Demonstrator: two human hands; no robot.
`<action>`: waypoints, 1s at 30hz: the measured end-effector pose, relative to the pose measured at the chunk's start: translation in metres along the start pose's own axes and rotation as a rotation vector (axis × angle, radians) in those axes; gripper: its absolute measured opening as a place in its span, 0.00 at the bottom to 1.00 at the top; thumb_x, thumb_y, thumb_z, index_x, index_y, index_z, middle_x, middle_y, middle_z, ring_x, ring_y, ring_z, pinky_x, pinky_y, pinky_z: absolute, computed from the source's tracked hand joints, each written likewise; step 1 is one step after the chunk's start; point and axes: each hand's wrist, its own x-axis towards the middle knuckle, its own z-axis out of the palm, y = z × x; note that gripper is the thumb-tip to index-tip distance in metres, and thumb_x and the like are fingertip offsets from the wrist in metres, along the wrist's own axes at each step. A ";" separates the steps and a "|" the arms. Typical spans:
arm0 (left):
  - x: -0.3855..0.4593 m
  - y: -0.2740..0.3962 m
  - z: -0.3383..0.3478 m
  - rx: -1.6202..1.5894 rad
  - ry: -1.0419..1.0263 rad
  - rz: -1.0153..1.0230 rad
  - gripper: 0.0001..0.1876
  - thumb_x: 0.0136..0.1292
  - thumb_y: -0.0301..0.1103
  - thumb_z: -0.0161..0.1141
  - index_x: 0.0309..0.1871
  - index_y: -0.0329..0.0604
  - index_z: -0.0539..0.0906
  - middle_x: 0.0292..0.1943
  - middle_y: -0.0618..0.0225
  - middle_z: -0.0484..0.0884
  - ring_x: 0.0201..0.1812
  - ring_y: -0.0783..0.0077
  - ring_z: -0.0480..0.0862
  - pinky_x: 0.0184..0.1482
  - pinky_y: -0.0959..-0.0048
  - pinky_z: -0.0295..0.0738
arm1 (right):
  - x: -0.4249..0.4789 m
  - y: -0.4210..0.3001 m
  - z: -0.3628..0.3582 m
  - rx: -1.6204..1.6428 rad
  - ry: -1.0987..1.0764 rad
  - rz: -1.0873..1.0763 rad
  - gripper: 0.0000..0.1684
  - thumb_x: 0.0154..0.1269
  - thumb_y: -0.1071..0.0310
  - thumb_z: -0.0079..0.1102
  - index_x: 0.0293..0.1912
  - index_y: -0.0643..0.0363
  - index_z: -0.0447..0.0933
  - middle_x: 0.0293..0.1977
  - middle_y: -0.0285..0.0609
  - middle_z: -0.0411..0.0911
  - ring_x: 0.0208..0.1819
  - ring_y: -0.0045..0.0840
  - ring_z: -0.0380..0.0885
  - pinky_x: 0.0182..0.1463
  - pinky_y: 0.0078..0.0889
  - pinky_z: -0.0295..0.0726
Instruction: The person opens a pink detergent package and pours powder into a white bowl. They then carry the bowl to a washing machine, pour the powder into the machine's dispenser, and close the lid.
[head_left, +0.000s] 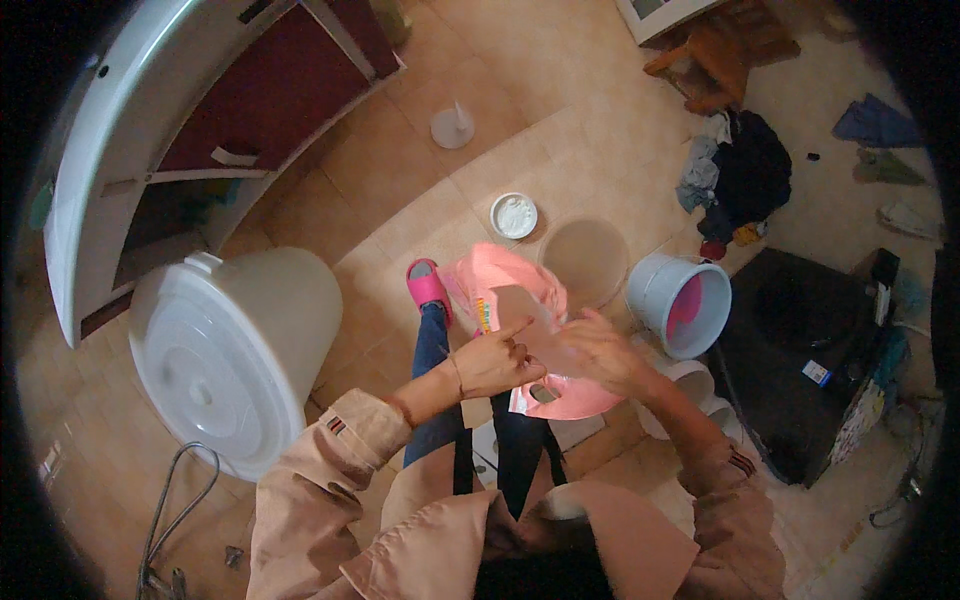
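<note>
Over the lap and lower legs lies a pink plastic bag (577, 399) with a cut-out handle hole and a printed strip. A greyish sheet or panel (517, 307) shows in the middle of it; whether it is part of the bag is unclear. My left hand (491, 361) is over the bag's left side, index finger stretched out and the other fingers curled. Blurred, my right hand (600, 346) bends over the sheet's right edge. Its fingertips are indistinct, so its grip is hidden. The two hands are close together but apart.
On the tiled floor ahead are a tub of white material (514, 216) and a round translucent lid (592, 259). A tilted bucket (679, 307) with pink inside stands right, near a black appliance (795, 360). A large lidded white bin (225, 360) is left. Dark clothes (750, 169) lie beyond.
</note>
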 end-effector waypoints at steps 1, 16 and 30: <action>0.004 -0.005 -0.003 0.047 0.081 0.062 0.05 0.47 0.31 0.48 0.29 0.51 0.69 0.15 0.69 0.73 0.26 0.71 0.79 0.59 0.64 0.55 | 0.009 -0.003 0.011 -0.018 -0.140 -0.043 0.19 0.59 0.59 0.43 0.45 0.62 0.66 0.38 0.45 0.69 0.40 0.35 0.67 0.45 0.37 0.65; 0.013 -0.033 -0.008 0.041 0.027 -0.135 0.14 0.48 0.35 0.49 0.39 0.42 0.73 0.30 0.66 0.77 0.40 0.65 0.75 0.59 0.63 0.55 | 0.038 0.006 0.058 0.814 0.034 0.533 0.13 0.53 0.73 0.49 0.41 0.59 0.71 0.35 0.40 0.73 0.39 0.27 0.71 0.43 0.32 0.68; -0.004 -0.019 0.028 -0.006 -0.058 -0.649 0.19 0.43 0.42 0.60 0.38 0.43 0.75 0.55 0.62 0.63 0.58 0.64 0.60 0.56 0.54 0.51 | -0.036 0.050 0.051 -0.141 0.076 0.531 0.19 0.48 0.58 0.57 0.43 0.49 0.73 0.48 0.48 0.67 0.50 0.35 0.65 0.54 0.40 0.58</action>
